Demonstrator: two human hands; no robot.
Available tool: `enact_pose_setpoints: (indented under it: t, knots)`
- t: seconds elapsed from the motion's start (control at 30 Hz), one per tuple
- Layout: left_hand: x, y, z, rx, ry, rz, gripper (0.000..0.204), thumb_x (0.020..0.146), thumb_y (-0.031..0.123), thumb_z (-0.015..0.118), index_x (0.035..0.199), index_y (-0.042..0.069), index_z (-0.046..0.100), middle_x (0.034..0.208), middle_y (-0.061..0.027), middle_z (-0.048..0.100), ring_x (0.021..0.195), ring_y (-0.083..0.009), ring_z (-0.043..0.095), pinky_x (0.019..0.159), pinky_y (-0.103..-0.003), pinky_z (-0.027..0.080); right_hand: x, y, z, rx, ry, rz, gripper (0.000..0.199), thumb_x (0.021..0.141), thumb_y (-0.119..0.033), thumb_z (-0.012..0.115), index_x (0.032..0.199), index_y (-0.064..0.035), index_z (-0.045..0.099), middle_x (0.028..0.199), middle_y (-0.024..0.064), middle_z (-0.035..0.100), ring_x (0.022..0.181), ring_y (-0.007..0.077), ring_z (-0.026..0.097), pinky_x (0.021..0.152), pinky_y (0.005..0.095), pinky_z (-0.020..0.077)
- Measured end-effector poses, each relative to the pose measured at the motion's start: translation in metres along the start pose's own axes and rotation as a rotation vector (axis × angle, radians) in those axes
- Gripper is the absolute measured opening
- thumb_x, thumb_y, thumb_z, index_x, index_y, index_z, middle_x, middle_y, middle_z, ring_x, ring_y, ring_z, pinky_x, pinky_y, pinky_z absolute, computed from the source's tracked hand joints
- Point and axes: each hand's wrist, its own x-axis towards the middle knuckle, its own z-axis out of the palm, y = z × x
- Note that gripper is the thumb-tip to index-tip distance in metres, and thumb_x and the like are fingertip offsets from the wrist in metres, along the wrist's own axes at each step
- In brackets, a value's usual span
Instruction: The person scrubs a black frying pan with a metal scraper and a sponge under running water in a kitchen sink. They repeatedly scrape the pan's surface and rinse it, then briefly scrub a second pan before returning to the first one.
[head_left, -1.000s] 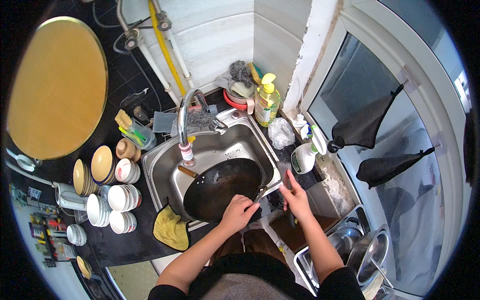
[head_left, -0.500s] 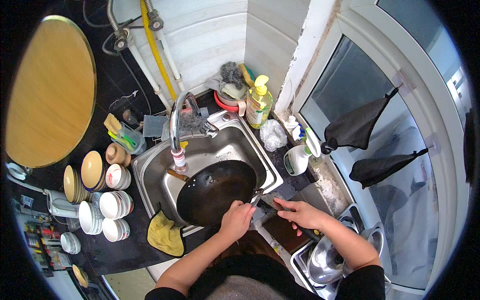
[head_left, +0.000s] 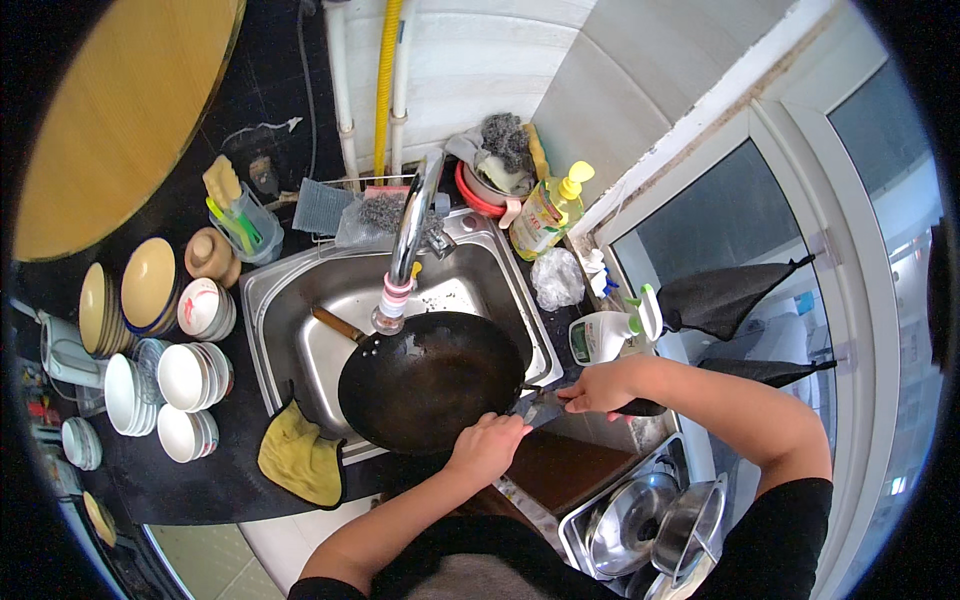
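Note:
A dark wok (head_left: pixel 430 375) with a wooden handle (head_left: pixel 338 323) rests tilted in the steel sink (head_left: pixel 290 300), under the tap (head_left: pixel 413 215). My left hand (head_left: pixel 490 447) is closed at the wok's near right rim; its fingertips are hidden, so what they hold cannot be made out. Close by on the right, my right hand (head_left: pixel 606 385) grips a tool with a flat grey metal blade (head_left: pixel 543 410) and a dark handle. The blade's tip lies close to my left fingers and the wok's small side handle (head_left: pixel 530 387).
Stacked bowls (head_left: pixel 185 378) stand left of the sink, and a yellow cloth (head_left: pixel 303 455) hangs over the counter's front edge. A soap bottle (head_left: pixel 545 222), a crumpled plastic bag (head_left: pixel 557 279) and a spray bottle (head_left: pixel 600 335) line the right side. Metal lids (head_left: pixel 632 520) sit in a tray lower right.
The view has shifted and turned. My right forearm is raised further out to the right, the tool's handle now points more sideways, and both hands stay at the wok's right rim.

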Motion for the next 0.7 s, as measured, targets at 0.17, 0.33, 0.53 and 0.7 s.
enact_pose_setpoints:
  t: [0.17, 0.33, 0.53, 0.7]
  knots:
    - [0.002, -0.003, 0.003, 0.035, 0.006, 0.069, 0.026, 0.089, 0.028, 0.052, 0.073, 0.007, 0.05, 0.07, -0.011, 0.06, 0.067, -0.0273, 0.059, 0.055, -0.036, 0.051, 0.028, -0.004, -0.013, 0.039, -0.022, 0.114, 0.042, 0.093, -0.037, 0.046, 0.13, -0.0188, 0.045, 0.074, 0.0104, 0.058, 0.052, 0.0197, 0.056, 0.048, 0.0347, 0.0502]
    - [0.001, -0.003, 0.002, 0.013, -0.006, 0.054, 0.028, 0.088, 0.026, 0.052, 0.07, 0.005, 0.05, 0.067, -0.0115, 0.059, 0.067, -0.0279, 0.059, 0.054, -0.037, 0.051, 0.031, 0.009, -0.021, -0.215, -0.101, 0.043, 0.044, 0.092, -0.039, 0.047, 0.133, -0.0208, 0.044, 0.072, 0.0078, 0.057, 0.053, 0.0181, 0.055, 0.048, 0.0342, 0.0506]
    - [0.001, -0.004, 0.006, 0.011, 0.009, 0.064, 0.028, 0.088, 0.026, 0.053, 0.07, 0.005, 0.05, 0.066, -0.0115, 0.058, 0.066, -0.0278, 0.059, 0.054, -0.038, 0.051, 0.036, -0.002, -0.014, -0.231, -0.054, 0.012, 0.05, 0.093, -0.038, 0.045, 0.138, -0.0166, 0.036, 0.076, 0.0087, 0.058, 0.055, 0.0186, 0.057, 0.049, 0.0362, 0.0511]
    - [-0.001, -0.007, 0.006, 0.015, 0.022, 0.057, 0.028, 0.088, 0.027, 0.053, 0.07, 0.005, 0.05, 0.066, -0.0112, 0.059, 0.067, -0.0275, 0.059, 0.053, -0.037, 0.05, 0.019, -0.008, -0.029, -0.301, -0.127, -0.009, 0.051, 0.094, -0.04, 0.043, 0.138, -0.0153, 0.036, 0.074, 0.0086, 0.058, 0.054, 0.0189, 0.058, 0.049, 0.0359, 0.0506]
